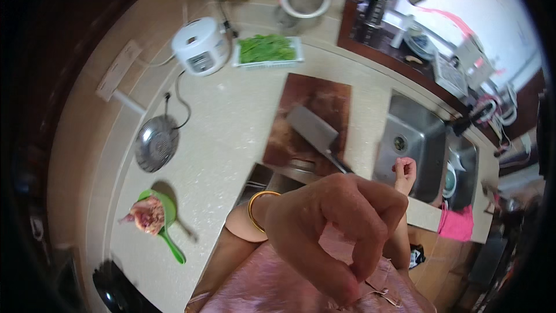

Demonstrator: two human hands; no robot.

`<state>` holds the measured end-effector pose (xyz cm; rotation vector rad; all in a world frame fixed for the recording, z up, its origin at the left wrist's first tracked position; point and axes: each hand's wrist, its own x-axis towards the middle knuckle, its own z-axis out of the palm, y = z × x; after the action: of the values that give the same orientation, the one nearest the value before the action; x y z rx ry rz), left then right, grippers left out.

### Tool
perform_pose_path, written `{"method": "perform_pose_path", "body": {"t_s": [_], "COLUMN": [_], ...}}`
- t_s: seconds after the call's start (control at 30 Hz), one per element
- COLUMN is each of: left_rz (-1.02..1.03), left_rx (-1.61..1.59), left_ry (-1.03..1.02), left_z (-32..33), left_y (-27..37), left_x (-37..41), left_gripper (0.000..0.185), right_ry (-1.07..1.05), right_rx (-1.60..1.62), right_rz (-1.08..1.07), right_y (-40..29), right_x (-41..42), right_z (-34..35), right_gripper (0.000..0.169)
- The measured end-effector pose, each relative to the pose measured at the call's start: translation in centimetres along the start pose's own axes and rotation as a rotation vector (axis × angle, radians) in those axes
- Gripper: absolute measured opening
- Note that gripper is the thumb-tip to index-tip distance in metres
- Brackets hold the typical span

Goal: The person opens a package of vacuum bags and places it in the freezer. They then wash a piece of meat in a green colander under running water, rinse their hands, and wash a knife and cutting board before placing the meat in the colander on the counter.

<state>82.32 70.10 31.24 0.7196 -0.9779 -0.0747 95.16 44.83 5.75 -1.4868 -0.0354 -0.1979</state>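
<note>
Close to the camera, my left hand [339,226] is raised over my pink clothing [260,282], a gold bangle [256,211] on its wrist. Its fingers curl round to the thumb, with nothing seen in them. My right hand [405,175] is by the near edge of the steel sink [382,165], fingers curled in, and no object shows there. Beyond my left hand, a cleaver [312,128] lies on a brown wooden cutting board [321,91]. The blade points to the far left; its black handle reaches the board's near right, partly hidden by my hand.
Raw meat [150,215] fills a green strainer [171,208] on the left counter [208,148]. A metal bowl [157,143], white rice cooker [200,45] and tray [297,50] of green leaves [267,48] line the wall. A pink cloth [456,224] hangs beside the sink.
</note>
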Motion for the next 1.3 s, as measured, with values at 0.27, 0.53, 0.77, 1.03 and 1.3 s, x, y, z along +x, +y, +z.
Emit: {"method": "perform_pose_path", "body": {"t_s": [0.27, 0.53, 0.77, 1.03, 1.3], "left_rz": [-0.122, -0.020, 0.309, -0.125, -0.663], "left_rx": [-0.239, -0.324, -0.155, -0.108, -0.188], "left_ry": [-0.349, -0.238, 0.322, 0.070, 1.146], "left_z": [1.4, 4.7, 9.8, 4.4, -11.2], "left_y": [-12.0, -22.3, -26.1, -29.2, -45.4], "left_x": [9.8, 15.5, 18.3, 16.0, 5.6], "left_gripper": [0.021, 0.035, 0.007, 0.024, 0.014], "right_ry": [0.253, 0.231, 0.212, 0.102, 0.014], "right_rx": [-0.134, -0.594, -1.028, -1.156, -1.104], "right_rz": [-0.001, -0.106, -0.254, -0.254, -0.398], "right_y": [6.4, 9.7, 8.5, 8.3, 7.6], "right_x": [7.6, 22.5, 30.1, 30.2, 27.3], "right_z": [-20.7, -31.1, -31.8, -30.6, -27.7], "right_gripper": [0.015, 0.016, 0.036, 0.030, 0.019]}}
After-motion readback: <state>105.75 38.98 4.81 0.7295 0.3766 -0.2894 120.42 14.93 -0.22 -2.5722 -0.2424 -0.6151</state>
